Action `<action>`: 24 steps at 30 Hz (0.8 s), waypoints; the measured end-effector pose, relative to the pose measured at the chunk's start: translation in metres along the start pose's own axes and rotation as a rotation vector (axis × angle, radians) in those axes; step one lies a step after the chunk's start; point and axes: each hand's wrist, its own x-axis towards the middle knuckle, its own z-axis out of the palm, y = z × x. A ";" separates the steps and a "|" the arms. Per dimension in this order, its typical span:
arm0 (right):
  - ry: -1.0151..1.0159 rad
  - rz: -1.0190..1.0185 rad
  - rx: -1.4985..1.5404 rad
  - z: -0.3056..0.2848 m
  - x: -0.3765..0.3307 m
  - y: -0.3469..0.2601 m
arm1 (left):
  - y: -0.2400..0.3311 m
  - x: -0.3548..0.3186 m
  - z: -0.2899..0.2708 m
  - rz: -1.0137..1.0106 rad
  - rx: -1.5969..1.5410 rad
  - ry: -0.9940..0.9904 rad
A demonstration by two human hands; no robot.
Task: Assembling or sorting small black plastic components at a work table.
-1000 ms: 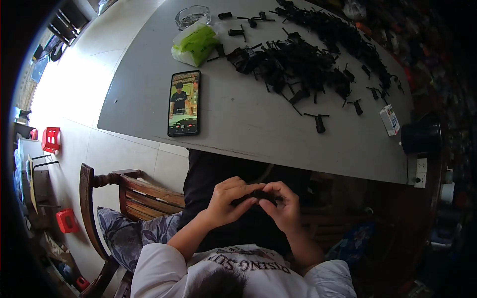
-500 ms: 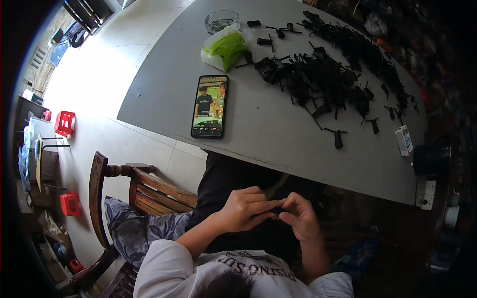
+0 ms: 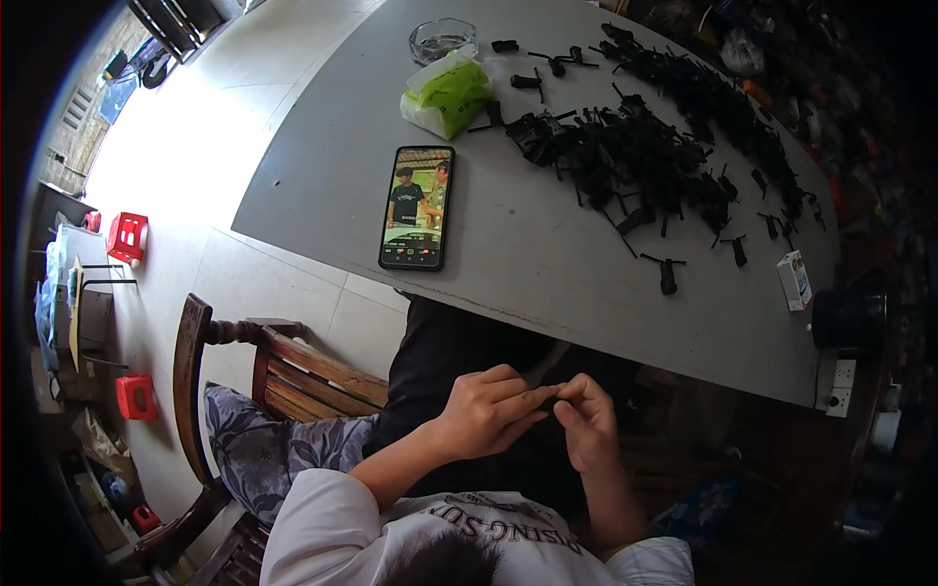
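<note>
My left hand and my right hand meet in front of my body, below the table's near edge. Both are closed, with thumbs and fingertips pinched together and almost touching. Whatever lies between them is too small and dark against my trousers to make out. On the table, a loose heap of small black plastic parts with thin stems spreads out beyond my hands. One single black part sits apart, nearest to my right hand.
A phone playing a video lies left on the table, below a green and white plastic bag and a glass ashtray. A second row of black parts runs behind. At right are a small white box and a black container.
My right thumb has straightened and drawn closer to its fingers, and the dark piece glimpsed between my hands no longer shows. The left hand has barely moved. The view has shifted slightly.
</note>
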 end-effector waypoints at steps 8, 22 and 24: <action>-0.017 0.086 0.304 0.000 0.001 0.008 | 0.001 -0.003 0.001 0.062 0.054 -0.019; -0.105 0.002 -0.096 0.020 -0.001 -0.026 | -0.014 -0.002 -0.005 -0.063 -0.411 0.059; -0.164 0.073 0.009 0.018 -0.002 -0.025 | -0.014 -0.001 -0.008 -0.065 -0.434 0.049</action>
